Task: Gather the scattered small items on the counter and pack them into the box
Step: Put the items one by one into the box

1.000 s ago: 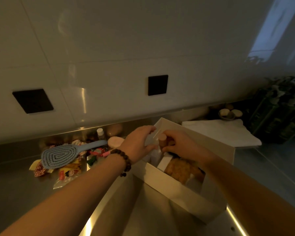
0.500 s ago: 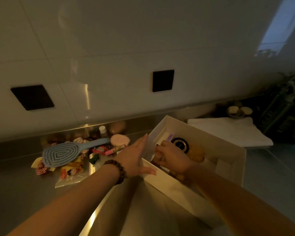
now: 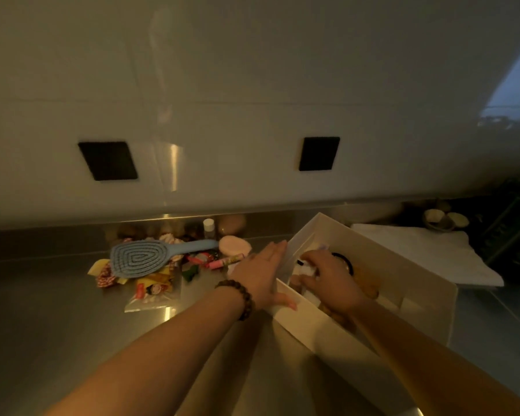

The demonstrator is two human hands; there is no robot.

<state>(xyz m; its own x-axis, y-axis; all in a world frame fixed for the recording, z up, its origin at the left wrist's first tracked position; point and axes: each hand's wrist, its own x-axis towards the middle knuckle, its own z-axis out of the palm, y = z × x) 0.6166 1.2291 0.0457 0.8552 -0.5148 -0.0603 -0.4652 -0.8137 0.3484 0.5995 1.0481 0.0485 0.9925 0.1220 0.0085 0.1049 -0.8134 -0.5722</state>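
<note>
Both hands sit lower than a moment ago, the right hand (image 3: 327, 274) now deeper inside the white box (image 3: 321, 322), fingers curled over small pale items; whether it grips one is unclear. Bare steel counter (image 3: 42, 310) lies open at left. A blue hairbrush (image 3: 138, 258) tops the scattered packets (image 3: 153, 285) beside the box. Flat-fingered, the left hand (image 3: 261, 274) presses the box's near wall.

No legible text or labels — snack packets (image 3: 150, 285) printed; lettering too blurred, dim.
</note>
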